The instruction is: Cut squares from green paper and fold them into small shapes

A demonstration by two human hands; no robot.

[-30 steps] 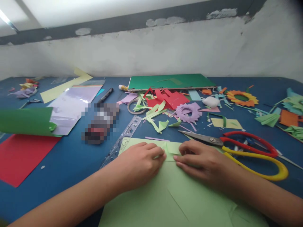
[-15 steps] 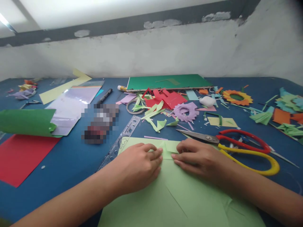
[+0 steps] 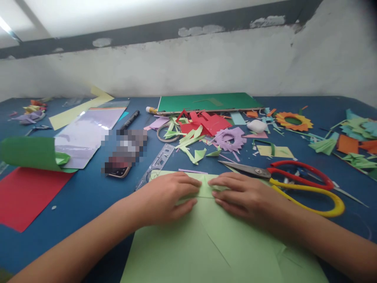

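Observation:
A small folded piece of light green paper lies on top of larger light green sheets. From its left side, the closed fingers of my left hand hold it down. My right hand grips the right side, index fingertip near the raised peak and the other fingers curled below. Part of the folded piece is hidden under my fingers. A clear ruler sits beyond my left wrist. Close behind my right hand are scissors with one red and one yellow handle, blades pointing left.
Red, green and purple paper scraps are piled ahead, with a purple paper ring, an orange ring and a roll of tape. A green board lies behind. Leftward are a phone, a black marker and a green paper roll.
My right index finger has moved left to the peak of the folded paper. My left fingers have spread a little and shifted along its edge. At far left, the green roll's end has curled back leftward.

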